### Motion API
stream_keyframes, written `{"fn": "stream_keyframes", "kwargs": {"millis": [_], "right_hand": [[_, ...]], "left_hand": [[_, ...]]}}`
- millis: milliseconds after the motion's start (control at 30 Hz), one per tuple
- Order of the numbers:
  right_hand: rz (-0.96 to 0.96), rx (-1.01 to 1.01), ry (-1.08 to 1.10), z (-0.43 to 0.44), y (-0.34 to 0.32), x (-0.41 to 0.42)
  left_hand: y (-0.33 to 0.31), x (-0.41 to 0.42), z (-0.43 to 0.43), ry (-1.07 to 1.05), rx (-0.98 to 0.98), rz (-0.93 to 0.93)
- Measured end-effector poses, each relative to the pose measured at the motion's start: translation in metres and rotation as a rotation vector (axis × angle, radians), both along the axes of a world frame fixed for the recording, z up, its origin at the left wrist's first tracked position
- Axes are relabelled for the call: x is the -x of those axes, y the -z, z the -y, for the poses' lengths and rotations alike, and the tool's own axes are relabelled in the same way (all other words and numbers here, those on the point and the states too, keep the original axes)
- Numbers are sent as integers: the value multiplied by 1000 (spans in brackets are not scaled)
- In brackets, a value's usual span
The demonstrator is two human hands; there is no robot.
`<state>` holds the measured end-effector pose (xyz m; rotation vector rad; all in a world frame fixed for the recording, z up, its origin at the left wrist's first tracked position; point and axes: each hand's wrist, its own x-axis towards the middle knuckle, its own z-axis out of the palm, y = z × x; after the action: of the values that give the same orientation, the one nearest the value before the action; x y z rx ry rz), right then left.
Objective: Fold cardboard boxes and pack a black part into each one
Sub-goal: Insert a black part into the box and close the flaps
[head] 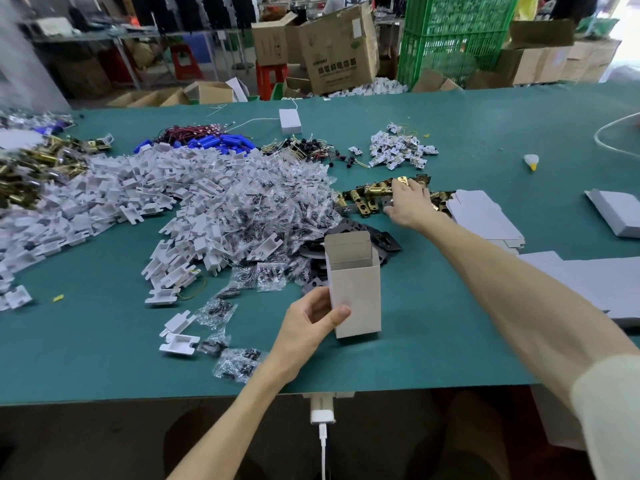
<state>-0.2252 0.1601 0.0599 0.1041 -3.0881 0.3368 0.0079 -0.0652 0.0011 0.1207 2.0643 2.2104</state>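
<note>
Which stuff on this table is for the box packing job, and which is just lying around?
For the job: open cardboard box, gripped by the left hand; black parts behind it; flat box blanks on the right.
Lying about: white plastic pieces; blue cylinders; glue bottle; brass latches (right hand on them, role unclear).

The cardboard box [355,292] is standing upright on the tabletop [450,140], near its front edge. The left hand [311,327] is gripping the box's lower left corner. A pile of flat parts [384,239] is lying just behind the box. Behind and left of the box, bagged screws [270,202] are spreading in a heap, with moulded trays [138,181] piling farther left. Behind and right of the box, the right hand [407,202] is lying over a row of latches [367,197]. Flat box blanks [485,216] are lying right of those latches, and more sheets [588,289] are stacking well to the box's right.
</note>
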Motion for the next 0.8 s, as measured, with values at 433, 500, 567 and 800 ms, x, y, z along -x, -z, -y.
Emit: {"fn": "stream_keyframes", "kwargs": {"millis": [433,500,567,800], "right_hand": [[-150,-402,-24,21,6,-2],[-187,-406,-39,22,7,-5],[-223,-412,-40,21,6,-7],[-346,-365,-130,19,-10,-28]], "left_hand": [[2,3,0,-6,-6,6],[2,3,0,-7,-4,7],[1,3,0,-7,-4,9],[5,5,1,-7,-4,6]]}}
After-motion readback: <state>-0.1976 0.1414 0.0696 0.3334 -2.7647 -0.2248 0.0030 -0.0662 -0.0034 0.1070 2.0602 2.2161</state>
